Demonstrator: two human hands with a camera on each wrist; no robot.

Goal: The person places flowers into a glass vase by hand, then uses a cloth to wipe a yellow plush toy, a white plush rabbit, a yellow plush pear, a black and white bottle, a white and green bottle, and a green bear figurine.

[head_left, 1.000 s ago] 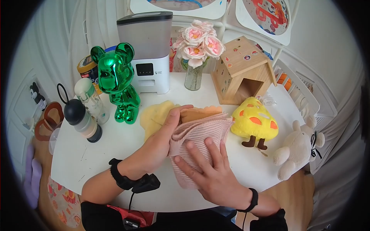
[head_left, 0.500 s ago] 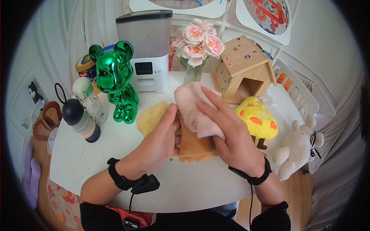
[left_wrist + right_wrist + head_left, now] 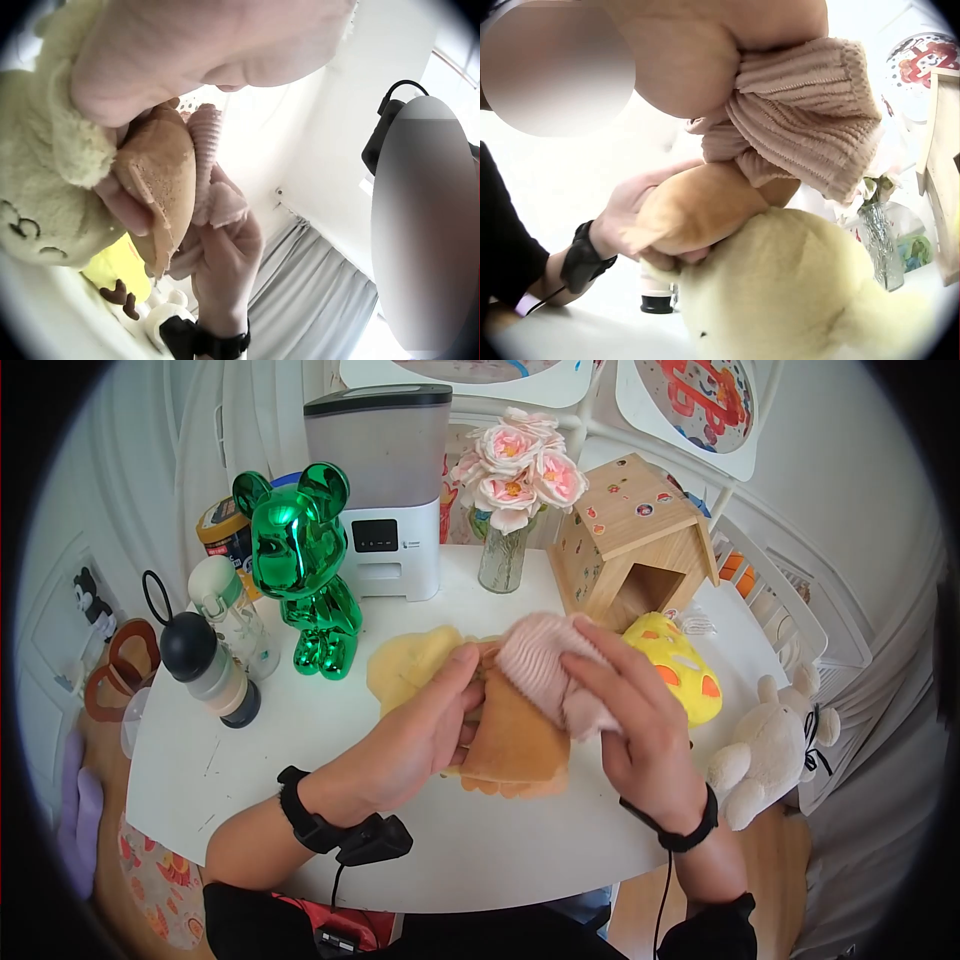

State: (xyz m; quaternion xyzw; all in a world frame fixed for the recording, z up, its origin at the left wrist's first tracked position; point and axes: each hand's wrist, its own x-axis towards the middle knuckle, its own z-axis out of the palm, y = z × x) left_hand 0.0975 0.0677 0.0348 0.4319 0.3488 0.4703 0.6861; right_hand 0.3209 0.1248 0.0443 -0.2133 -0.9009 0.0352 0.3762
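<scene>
Watching remotely, I saw the right hand (image 3: 648,722) grasp the pink ribbed cloth (image 3: 545,660) and the left hand (image 3: 418,718) grip the tan-clad yellow plush toy (image 3: 776,274), both near the middle of the head frame.

In the head view's upper left, a green bear figure (image 3: 297,555) stands before a white dispenser (image 3: 405,550). Pink flowers (image 3: 508,448) fill a vase (image 3: 500,565) at upper centre, near a wooden house (image 3: 635,510).
</scene>
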